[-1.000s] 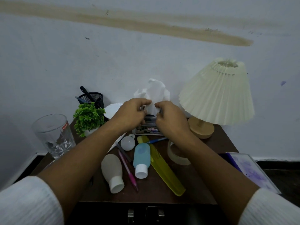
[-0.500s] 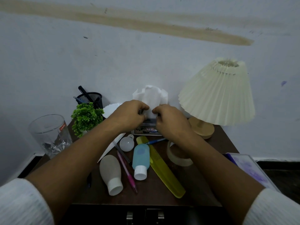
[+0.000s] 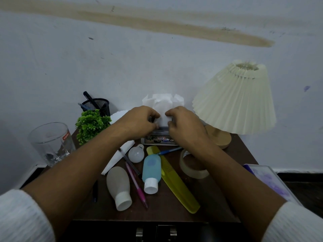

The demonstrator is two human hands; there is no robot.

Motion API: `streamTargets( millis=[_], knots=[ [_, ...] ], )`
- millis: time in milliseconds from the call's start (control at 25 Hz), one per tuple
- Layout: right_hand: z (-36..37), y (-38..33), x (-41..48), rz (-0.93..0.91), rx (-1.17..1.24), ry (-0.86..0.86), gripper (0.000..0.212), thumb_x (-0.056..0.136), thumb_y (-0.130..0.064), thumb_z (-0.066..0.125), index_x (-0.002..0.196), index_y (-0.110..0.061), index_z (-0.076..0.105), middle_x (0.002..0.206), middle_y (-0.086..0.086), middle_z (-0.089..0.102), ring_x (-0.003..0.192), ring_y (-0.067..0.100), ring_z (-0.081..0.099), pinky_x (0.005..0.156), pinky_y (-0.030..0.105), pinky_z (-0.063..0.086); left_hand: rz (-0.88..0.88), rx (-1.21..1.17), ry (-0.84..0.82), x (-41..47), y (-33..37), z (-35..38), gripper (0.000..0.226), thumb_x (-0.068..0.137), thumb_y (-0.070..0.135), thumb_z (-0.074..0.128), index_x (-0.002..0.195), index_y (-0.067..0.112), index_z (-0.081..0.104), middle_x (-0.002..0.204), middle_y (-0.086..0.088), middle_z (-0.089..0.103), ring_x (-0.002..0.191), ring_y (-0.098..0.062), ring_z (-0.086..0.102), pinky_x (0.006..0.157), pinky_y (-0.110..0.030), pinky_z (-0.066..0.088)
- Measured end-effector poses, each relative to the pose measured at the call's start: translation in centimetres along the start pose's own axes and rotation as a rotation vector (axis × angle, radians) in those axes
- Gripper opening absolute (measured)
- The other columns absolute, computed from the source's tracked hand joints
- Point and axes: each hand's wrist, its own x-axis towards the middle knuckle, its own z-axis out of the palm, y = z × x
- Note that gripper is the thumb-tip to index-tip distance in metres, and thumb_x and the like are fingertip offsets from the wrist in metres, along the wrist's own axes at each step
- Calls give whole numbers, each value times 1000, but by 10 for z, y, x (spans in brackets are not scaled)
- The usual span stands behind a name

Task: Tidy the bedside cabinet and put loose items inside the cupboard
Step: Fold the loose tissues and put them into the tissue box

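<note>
Since a second ago, white tissue (image 3: 163, 103) sits lower, pushed further into the printed rectangular tissue box (image 3: 160, 139); both hands barely shifted. Left hand (image 3: 139, 122) and right hand (image 3: 186, 124) both have fingers curled, pinching the tissue at the box's top opening. Box sits at the back of the dark brown wooden bedside cabinet (image 3: 174, 213), beside the cream pleated-shade lamp (image 3: 235, 100). Loose on the cabinet top: yellow plastic comb (image 3: 176, 184), blue squeeze bottle with white cap (image 3: 151, 170), frosted grey bottle (image 3: 118, 186), pink pen (image 3: 136, 184), white bulb (image 3: 136, 154), tape roll (image 3: 192, 169).
</note>
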Motion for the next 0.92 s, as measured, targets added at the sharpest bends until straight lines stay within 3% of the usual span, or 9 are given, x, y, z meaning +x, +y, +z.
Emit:
streamTargets(
  millis=[120,200,360,480,600,760,920],
  knots=[
    [2,0,0,7,-37,-30,29,95,-12,56,121,-12,68,123,7,64,104,25,63,88,41,56,-3,-16,13,-1,1,-1,50,96,18,64,145,21,53,135,-8,62,96,-23,65,82,-29,53],
    [4,-1,0,11,-34,-26,30,95,-12,56,122,-12,66,123,7,63,103,25,63,87,41,56,-2,15,14,-2,2,0,50,97,19,64,145,20,53,138,-7,61,106,-25,65,84,-29,51],
    [0,-3,-4,4,-25,-67,37,91,-9,58,128,-12,62,130,6,61,110,25,61,90,37,54,-12,-3,3,-8,5,-3,51,97,20,63,146,20,51,138,-7,60,106,-24,66,89,-31,53],
    [-10,-4,-16,-4,3,-36,45,91,-10,58,135,-13,59,137,5,58,118,25,59,97,39,52,-12,-88,117,-26,4,-8,52,94,25,67,145,26,53,134,-4,63,111,-23,66,98,-42,54],
    [-17,-6,-38,22,31,-42,48,93,-11,57,141,-17,56,141,2,58,121,21,58,98,35,49,-28,-191,178,-52,2,-8,50,94,28,68,142,29,55,118,-5,70,98,-21,71,93,-43,57],
    [-22,-7,-70,49,62,-44,42,93,-9,56,133,-21,61,134,0,63,117,17,61,95,32,52,-43,-358,177,-89,-2,-7,39,94,21,67,132,30,63,93,-1,75,79,-11,73,78,-40,62],
    [-20,-22,-85,85,107,-86,40,91,-11,57,129,-24,64,129,-2,65,117,18,61,96,38,53,-79,-445,263,-120,-17,-6,31,92,21,69,122,31,70,107,9,73,88,-10,70,83,-41,61]
  ],
)
